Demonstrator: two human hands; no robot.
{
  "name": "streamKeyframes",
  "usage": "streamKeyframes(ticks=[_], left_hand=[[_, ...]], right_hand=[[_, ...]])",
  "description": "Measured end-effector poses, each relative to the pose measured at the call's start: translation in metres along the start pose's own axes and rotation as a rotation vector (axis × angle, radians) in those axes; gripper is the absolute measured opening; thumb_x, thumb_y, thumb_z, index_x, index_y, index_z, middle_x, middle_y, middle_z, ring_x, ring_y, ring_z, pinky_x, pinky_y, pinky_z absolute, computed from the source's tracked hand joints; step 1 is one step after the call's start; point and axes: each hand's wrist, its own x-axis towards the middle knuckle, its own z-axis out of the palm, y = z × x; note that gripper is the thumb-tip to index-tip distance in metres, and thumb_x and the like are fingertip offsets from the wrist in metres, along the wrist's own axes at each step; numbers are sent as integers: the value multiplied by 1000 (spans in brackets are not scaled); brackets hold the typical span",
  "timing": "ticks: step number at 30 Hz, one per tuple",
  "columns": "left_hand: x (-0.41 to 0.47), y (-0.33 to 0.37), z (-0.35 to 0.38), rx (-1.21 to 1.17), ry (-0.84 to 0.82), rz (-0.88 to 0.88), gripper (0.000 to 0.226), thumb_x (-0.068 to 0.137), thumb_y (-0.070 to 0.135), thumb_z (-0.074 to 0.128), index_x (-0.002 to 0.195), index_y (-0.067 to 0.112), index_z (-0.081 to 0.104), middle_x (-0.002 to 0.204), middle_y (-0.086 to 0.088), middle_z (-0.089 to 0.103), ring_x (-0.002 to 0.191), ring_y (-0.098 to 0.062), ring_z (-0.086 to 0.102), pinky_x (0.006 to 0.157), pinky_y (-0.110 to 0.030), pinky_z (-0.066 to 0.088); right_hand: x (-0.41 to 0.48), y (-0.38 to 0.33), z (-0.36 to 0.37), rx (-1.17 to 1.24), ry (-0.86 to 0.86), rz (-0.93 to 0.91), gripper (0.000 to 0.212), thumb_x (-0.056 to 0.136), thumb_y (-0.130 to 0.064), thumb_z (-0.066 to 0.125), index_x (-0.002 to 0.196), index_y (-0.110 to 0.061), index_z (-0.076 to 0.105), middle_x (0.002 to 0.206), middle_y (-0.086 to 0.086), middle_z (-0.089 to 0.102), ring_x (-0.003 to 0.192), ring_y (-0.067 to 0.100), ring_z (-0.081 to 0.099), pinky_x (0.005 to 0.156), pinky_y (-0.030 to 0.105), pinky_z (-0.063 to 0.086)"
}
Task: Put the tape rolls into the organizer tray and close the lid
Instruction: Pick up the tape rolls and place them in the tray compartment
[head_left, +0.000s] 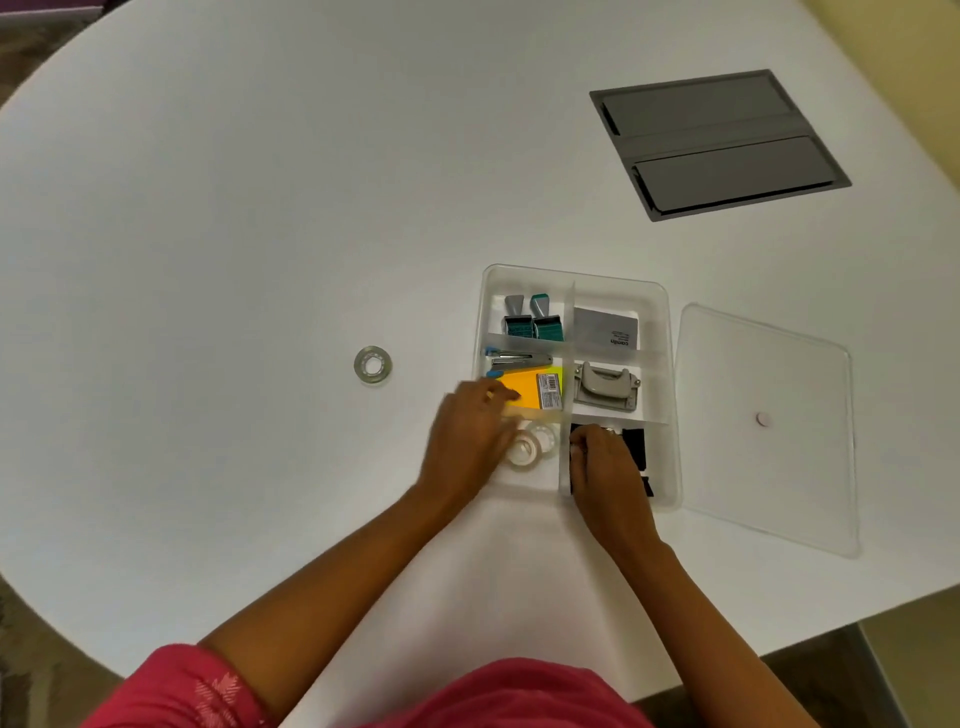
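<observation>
The person wears a pinkish-red top (519, 696) with a small white leaf-like print on the short left sleeve (208, 691); both forearms are bare.

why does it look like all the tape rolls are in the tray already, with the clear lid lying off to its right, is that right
Not quite. The head view shows one tape roll still on the table, left of the organizer tray. Other rolls sit in its near-left compartment. The clear lid does lie to its right.
</observation>
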Motion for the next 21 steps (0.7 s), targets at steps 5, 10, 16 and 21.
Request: streamKeyframes(ticks=[5,10,16,21], left_hand=[[18,-69,-29,-38,151,-368,60,87,18,58,141,13,33,143,-14,37,128,-30,38,104,-41,39],[19,-116,-36,77,16,-510,74,82,14,64,144,11,26,147,-18,32,128,-39,38,97,-50,43],[24,-117,-41,-73,55,-562,26,78,14,60,104,11,59,112,-15,56,103,-35,55,73,-39,44],[23,-80,-46,-254,132,-510,53,76,26,73,122,9,54,119,-14,58,107,-29,56,88,-37,48]], right_hand=[[0,-1,-4,-43,-32,-1,18,95,-4,48,105,4,62,102,22,67,94,34,59,82,41,49],[3,-10,-4,-83,-45,9,21,97,-7,45,108,2,61,103,21,67,95,32,60,83,38,49],[4,-23,-2,-124,-53,4,22,95,-7,49,108,4,62,103,22,68,96,33,60,82,38,49],[5,-39,-4,-151,66,-49,21,79,-1,72,97,7,67,95,25,68,90,40,63,76,44,55]])
